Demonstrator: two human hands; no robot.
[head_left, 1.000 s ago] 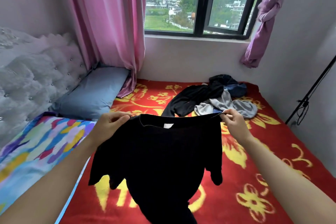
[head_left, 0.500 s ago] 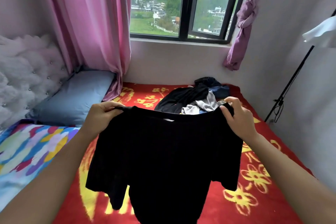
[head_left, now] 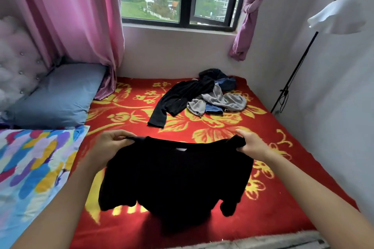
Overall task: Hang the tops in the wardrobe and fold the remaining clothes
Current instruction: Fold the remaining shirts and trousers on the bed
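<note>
Fingers of the left hand [head_left: 110,143] and right hand [head_left: 252,145] are curled around the shoulders of a black top [head_left: 176,178], held spread above the bed [head_left: 283,168]. It isn't hung yet, and no wardrobe or hanger shows. A pile [head_left: 202,97] by the window lies unsorted, so I'd say it's early going.

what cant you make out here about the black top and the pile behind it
Head view only:
- black top: hem merges with its shadow.
- clothes pile: garment count, because the pieces overlap.
- wardrobe: outside the frame.
- left hand: finger detail, lost to motion blur.
</note>
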